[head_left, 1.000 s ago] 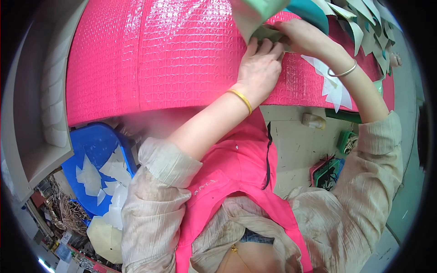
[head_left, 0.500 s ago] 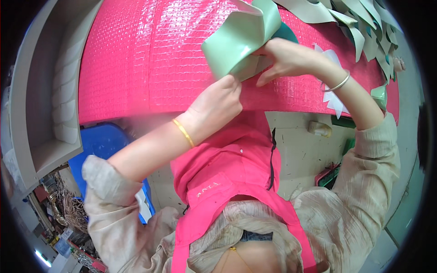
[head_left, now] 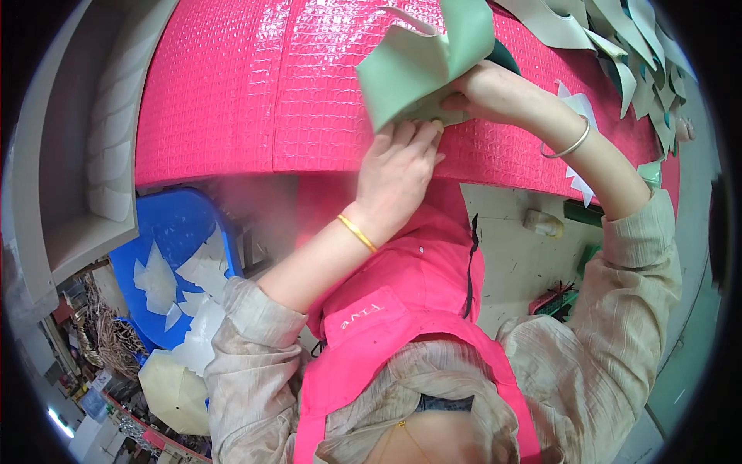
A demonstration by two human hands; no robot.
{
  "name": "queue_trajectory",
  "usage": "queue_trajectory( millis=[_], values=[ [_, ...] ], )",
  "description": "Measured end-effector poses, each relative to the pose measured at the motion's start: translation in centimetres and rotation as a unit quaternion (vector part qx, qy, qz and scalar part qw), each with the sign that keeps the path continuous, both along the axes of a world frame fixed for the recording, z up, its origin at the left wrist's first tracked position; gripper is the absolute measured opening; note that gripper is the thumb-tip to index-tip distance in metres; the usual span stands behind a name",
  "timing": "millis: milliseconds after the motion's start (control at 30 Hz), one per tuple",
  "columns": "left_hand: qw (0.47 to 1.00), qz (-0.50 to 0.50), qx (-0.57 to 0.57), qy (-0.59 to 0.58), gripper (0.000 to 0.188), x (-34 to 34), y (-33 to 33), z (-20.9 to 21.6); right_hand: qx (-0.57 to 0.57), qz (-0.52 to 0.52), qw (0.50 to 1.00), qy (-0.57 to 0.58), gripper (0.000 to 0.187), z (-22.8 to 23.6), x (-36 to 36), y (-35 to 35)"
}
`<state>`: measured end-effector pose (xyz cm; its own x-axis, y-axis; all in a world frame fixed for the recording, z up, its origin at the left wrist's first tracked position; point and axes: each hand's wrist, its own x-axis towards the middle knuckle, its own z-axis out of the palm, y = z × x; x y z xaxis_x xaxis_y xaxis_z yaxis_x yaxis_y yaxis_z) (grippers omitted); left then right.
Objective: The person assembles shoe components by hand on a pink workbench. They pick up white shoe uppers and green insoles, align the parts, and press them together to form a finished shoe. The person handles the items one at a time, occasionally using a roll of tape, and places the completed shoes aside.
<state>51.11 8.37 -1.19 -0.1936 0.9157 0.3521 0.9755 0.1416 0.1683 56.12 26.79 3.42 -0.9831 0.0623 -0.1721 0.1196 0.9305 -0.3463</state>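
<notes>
A pale green, leather-like sheet piece (head_left: 410, 73) is bent and folded up above the near edge of the pink table cover. Its surface is smooth, and one flap stands upright at the top. My left hand (head_left: 396, 172) grips its lower edge, fingers pressed together there. On the other side, my right hand (head_left: 502, 91) holds the piece, its wrist bent and its thumb near the inner face. Most of the right fingers are hidden behind the fold. A dark teal patch (head_left: 504, 56) shows beside the right hand.
Several similar green pieces (head_left: 634, 54) lie heaped at the far right. White jagged paper scraps (head_left: 581, 108) lie on the pink cover (head_left: 216, 100) by my right forearm. A grey tray (head_left: 116, 116) stands at left, above a blue bin (head_left: 174, 213) holding white scraps.
My left hand has turned and spread further along the piece's lower edge. Both hands and the piece have shifted slightly right. More of the blue bin and its scraps shows now.
</notes>
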Motion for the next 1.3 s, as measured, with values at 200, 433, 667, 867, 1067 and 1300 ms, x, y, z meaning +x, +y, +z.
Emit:
queue_trajectory(
  millis=[200, 433, 667, 867, 1067, 1300],
  values=[
    [0.999, 0.019, 0.03, -0.016, 0.04, 0.7, 0.9, -0.9, 0.116, 0.09, 0.987, -0.069, 0.042, 0.1, -1.2, 0.7],
    [0.997, -0.004, 0.048, -0.065, 0.044, 1.7, 2.0, -1.8, 0.012, 0.084, 0.995, -0.044, 0.028, 0.4, -0.2, 2.8],
    [0.996, 0.002, 0.076, -0.046, 0.044, 3.0, 3.8, -1.6, 0.019, 0.083, 0.993, -0.079, 0.023, 1.6, 0.0, 3.1],
    [0.998, 0.026, 0.046, -0.024, 0.044, 3.6, 5.1, -1.2, 0.119, 0.15, 0.98, -0.052, 0.024, 1.4, 0.1, 3.8],
    [0.998, 0.01, 0.022, -0.05, 0.042, 3.8, 5.5, -1.0, 0.153, 0.175, 0.972, 0.023, 0.023, -0.2, 0.6, 5.2],
    [0.997, 0.014, 0.047, -0.067, 0.041, 4.0, 6.1, -1.3, 0.151, 0.175, 0.972, 0.028, 0.022, 0.2, 0.9, 6.0]
  ],
)
